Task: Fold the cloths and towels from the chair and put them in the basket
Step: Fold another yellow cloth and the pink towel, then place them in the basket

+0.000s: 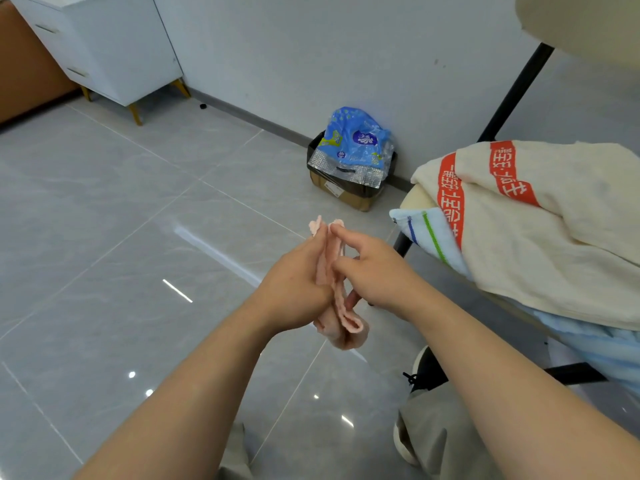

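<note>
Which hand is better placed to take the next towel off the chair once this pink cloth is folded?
Probably the right hand: it is on the side of the chair, nearer the cream towel. The left hand is beyond the pink cloth, farther away, and grips it.

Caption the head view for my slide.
Left hand and right hand hold a pink cloth mid-fold; more towels lie on the chair.

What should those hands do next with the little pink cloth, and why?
Probably bring the two top corners together and flatten the fold. The left hand and right hand hold the pink cloth upright between them, its corners slightly apart and its lower end hanging in loose loops, so it does not look neatly folded yet.
</note>
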`<state>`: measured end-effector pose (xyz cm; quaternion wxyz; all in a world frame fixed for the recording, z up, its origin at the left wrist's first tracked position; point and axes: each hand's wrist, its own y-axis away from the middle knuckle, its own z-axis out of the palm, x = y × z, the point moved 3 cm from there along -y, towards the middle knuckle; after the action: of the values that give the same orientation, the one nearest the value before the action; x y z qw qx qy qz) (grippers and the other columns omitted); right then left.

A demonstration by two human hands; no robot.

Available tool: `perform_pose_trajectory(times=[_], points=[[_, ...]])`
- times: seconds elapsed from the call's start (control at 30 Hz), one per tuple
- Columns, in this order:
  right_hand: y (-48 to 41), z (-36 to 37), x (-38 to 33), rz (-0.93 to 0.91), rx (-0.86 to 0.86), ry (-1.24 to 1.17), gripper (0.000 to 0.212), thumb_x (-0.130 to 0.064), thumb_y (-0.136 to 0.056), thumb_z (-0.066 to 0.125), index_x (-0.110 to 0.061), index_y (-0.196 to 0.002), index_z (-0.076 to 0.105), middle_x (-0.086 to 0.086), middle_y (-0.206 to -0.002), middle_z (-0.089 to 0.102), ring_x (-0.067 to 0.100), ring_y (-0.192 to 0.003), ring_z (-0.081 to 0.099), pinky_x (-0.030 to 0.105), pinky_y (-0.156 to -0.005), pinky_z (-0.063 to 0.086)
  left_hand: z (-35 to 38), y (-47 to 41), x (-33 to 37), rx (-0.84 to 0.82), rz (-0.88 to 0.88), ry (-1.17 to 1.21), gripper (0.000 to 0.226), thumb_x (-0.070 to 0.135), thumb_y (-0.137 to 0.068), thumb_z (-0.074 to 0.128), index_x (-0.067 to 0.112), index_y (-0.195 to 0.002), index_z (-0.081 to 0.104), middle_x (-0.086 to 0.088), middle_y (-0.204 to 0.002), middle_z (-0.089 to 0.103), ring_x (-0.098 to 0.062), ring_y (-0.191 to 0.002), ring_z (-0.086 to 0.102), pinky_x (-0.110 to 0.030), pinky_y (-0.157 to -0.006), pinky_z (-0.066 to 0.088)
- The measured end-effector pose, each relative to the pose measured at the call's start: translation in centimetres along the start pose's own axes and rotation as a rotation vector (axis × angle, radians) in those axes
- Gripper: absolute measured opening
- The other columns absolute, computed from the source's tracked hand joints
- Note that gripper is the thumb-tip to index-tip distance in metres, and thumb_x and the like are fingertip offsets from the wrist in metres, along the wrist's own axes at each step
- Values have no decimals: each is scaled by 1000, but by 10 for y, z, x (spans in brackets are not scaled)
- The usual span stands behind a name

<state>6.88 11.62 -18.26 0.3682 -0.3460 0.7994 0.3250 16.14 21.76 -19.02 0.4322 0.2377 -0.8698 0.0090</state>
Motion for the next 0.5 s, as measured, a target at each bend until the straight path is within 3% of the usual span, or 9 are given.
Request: perform_pose_trajectory(times=[0.03,0.1,0.2,0.3,0.4,0.5], points=[[2,-1,-1,41,-18,-82,61,-11,-95,43,-37,-150,39,6,-116,68,11,-66,66,15,-55,49,0,0,0,-10,5,-1,88,9,-86,53,37,-157,10,9,-158,34,-19,-124,55,-16,-78,45],[6,-4,-3,113,-41,-240,63,-3,-95,35,-35,-150,40,11,-100,71,19,-59,70,15,-44,45,-1,0,0,-9,10,48,79,16,-90,48,40,-157,14,16,-161,25,-9,-137,43,-25,-101,44],[8,-4,-6,135,-56,-354,68,5,-92,33,-28,-151,41,1,-97,69,23,-68,74,25,-55,57,-3,0,1,5,12,122,68,39,-93,45,41,-156,19,20,-160,21,-1,-143,31,-29,-114,34],[2,-3,0,144,-23,-422,72,9,-85,37,-23,-149,45,-14,-87,69,21,-85,74,47,-82,61,-4,1,3,12,63,-2,84,54,-88,62,38,-156,15,20,-159,26,1,-138,37,-25,-108,38],[1,-3,2,165,-41,-557,74,15,-85,35,-16,-151,39,-11,-77,72,33,-89,75,45,-80,61,-3,0,-1,-11,81,-108,104,34,-76,75,37,-157,9,18,-160,27,-3,-134,44,-22,-98,43],[0,-5,3,143,-41,-545,71,16,-84,41,-16,-147,46,-12,-101,69,31,-85,76,43,-78,62,-3,-1,-4,-47,64,-142,109,15,-71,68,41,-157,5,15,-158,31,-9,-130,49,-20,-87,45]])
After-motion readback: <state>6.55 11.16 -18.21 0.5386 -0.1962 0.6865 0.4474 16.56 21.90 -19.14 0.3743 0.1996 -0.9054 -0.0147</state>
